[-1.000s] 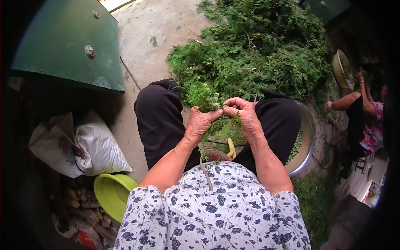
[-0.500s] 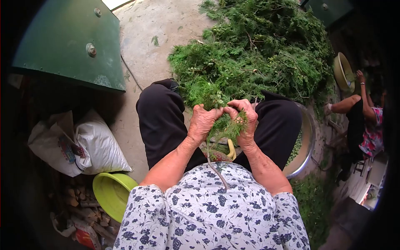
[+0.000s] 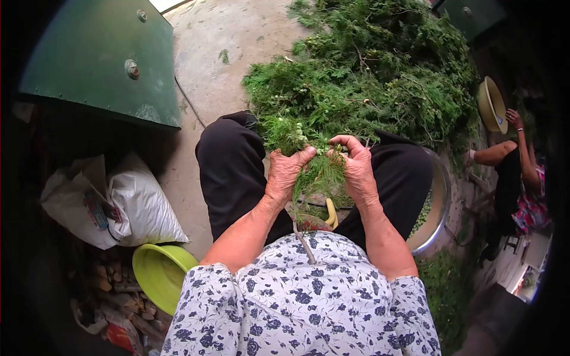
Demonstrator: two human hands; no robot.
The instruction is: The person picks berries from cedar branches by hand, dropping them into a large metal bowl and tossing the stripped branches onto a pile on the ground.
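A leafy evergreen branch [image 3: 314, 177] with small pale-green cones hangs between my hands, its bare stem trailing down against the patterned shirt. My left hand [image 3: 287, 173] is closed on the branch, thumb pressed over the sprigs. At the other side, my right hand [image 3: 358, 171] pinches at the foliage near a cone, thumb and forefinger close together; what exactly sits between the fingertips is hidden. Just beyond the hands lies a big heap of cut evergreen branches [image 3: 386, 77]. Beside my right knee, a metal basin [image 3: 444, 216] holds many small green cones, partly covered by the leg.
A green metal cabinet [image 3: 101, 65] stands at upper left. Below it are a white sack [image 3: 145, 204], a lime-green basin [image 3: 157, 273] and split wood [image 3: 127, 302]. At right sits another person [image 3: 525, 196] near a yellow basin [image 3: 490, 107]. A yellow curved handle [image 3: 331, 212] shows between my legs.
My hands have moved slightly apart, and the right fingers have lifted and opened a little at the foliage. The branch stem has shifted left. The other person's hand has lowered slightly.
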